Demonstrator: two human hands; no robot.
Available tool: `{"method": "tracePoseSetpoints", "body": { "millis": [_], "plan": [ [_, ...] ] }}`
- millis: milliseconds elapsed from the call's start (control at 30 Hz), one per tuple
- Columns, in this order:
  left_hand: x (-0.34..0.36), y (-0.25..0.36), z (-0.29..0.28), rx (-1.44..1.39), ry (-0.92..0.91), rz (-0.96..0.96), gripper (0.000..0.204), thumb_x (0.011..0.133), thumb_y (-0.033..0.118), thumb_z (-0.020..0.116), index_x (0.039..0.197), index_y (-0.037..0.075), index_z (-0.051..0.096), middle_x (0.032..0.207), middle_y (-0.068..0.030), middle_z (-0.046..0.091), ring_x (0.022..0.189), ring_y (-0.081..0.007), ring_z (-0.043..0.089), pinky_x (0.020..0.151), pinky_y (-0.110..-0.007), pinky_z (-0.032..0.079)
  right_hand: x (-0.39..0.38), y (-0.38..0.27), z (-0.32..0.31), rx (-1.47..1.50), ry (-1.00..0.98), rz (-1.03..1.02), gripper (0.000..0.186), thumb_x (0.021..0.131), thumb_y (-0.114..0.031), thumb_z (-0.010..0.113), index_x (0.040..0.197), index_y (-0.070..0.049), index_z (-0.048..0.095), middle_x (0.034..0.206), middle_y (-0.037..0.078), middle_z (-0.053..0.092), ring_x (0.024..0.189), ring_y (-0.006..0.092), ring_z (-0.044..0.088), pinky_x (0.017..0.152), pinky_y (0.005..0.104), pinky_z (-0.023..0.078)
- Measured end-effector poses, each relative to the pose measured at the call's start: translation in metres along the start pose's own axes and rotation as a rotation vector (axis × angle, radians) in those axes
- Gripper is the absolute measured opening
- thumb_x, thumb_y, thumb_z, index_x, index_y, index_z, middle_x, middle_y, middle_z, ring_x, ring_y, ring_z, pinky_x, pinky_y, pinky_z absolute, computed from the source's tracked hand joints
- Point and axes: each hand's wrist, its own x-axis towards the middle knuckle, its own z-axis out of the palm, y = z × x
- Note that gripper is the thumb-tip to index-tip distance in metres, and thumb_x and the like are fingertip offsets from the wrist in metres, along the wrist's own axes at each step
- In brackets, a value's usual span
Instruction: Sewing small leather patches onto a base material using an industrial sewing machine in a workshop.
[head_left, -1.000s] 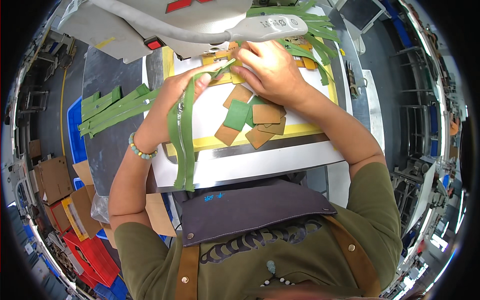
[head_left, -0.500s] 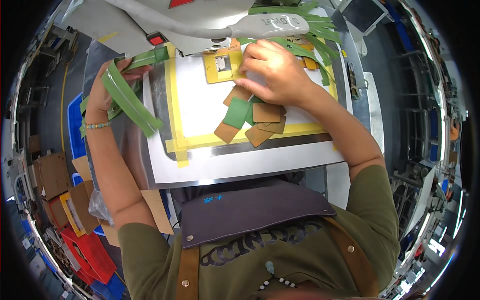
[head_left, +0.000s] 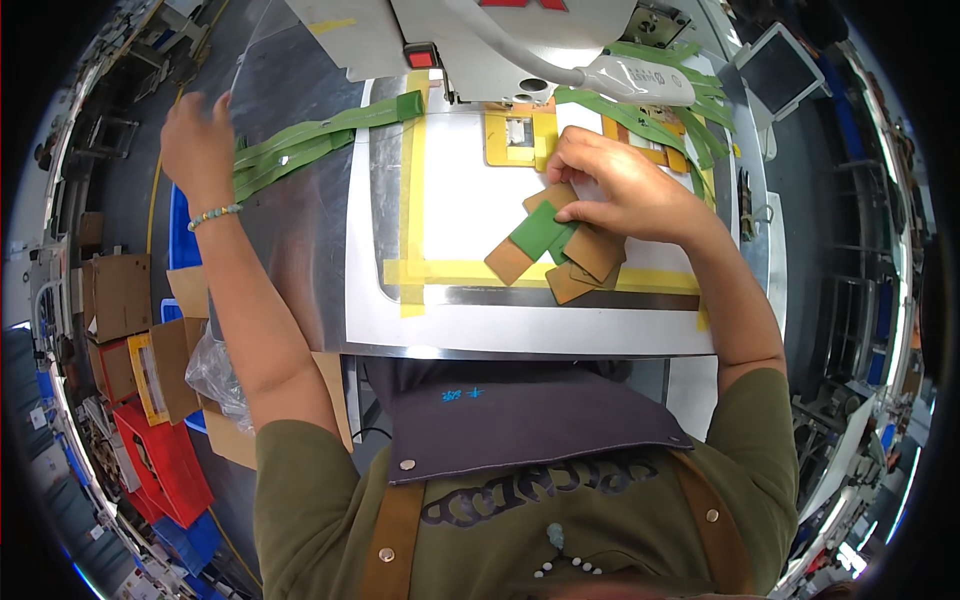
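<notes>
My left hand [head_left: 200,150] is raised at the table's left edge, smeared by motion, with nothing visible in it. Below and beside it, green strips with a pale line down the middle [head_left: 310,140] lie across the metal table top toward the machine. My right hand [head_left: 625,190] rests over a loose pile of small flat pieces. Its thumb touches a green square patch [head_left: 538,232]; its curled index finger is apart from the thumb, beside a tan rectangular piece [head_left: 545,197]. More tan pieces [head_left: 597,252] overlap under the hand. A yellow frame [head_left: 497,152] with a rectangular window lies behind it.
A white machine head [head_left: 400,30] with a pale grey arm overhangs the work area. More green strips [head_left: 710,130] spread at the back right, beside a monitor [head_left: 782,70]. Yellow tape [head_left: 412,200] borders the white sheet. Cardboard boxes [head_left: 122,290] and a red bin [head_left: 165,465] stand lower left.
My left hand has let go of the green strip, which now lies on the table, and moved up and left. My right hand has moved from the yellow frame to the pile. The view has shifted.
</notes>
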Motion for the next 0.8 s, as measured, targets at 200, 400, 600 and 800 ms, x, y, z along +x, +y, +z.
{"method": "tracePoseSetpoints", "body": {
  "millis": [200,400,600,800],
  "plan": [
    [-0.003,0.104,-0.091,-1.082,-0.874,0.307,0.018,0.092,0.021,0.082,0.097,0.004,0.08,0.093,-0.0077,0.077,0.08,-0.0122,0.068,0.069,-0.027,0.05,0.004,0.003,0.0,0.179,-0.066,0.195,0.02,0.089,-0.011,0.083,0.097,-0.003,0.066,0.09,0.004,0.068,0.085,0.017,0.066,0.078,0.031,0.054],
    [-0.063,0.198,-0.093,-1.076,-0.257,0.822,0.034,0.085,0.023,0.086,0.111,0.007,0.072,0.117,-0.0045,0.072,0.098,-0.0237,0.069,0.078,-0.036,0.059,0.013,0.017,0.022,0.872,0.149,0.157,0.018,0.1,-0.011,0.076,0.113,0.001,0.074,0.095,0.002,0.076,0.09,0.0075,0.069,0.081,0.0237,0.054],
    [-0.075,0.203,-0.077,-1.107,-0.054,0.874,0.034,0.085,0.023,0.086,0.11,0.005,0.072,0.115,-0.0088,0.075,0.099,-0.0257,0.074,0.079,-0.036,0.062,0.011,0.024,0.025,0.857,0.178,0.225,0.019,0.103,-0.016,0.073,0.115,-0.001,0.074,0.099,0.003,0.077,0.091,0.0069,0.069,0.079,0.0246,0.054],
    [-0.071,0.194,-0.074,-1.035,-0.007,0.972,0.036,0.079,0.011,0.083,0.113,0.003,0.073,0.112,-0.0087,0.076,0.097,-0.0262,0.074,0.078,-0.036,0.062,0.015,0.02,0.023,0.928,0.11,0.272,0.021,0.105,-0.02,0.069,0.118,-0.004,0.073,0.101,0.0,0.075,0.088,0.0064,0.067,0.074,0.0241,0.052]
  ]
}}
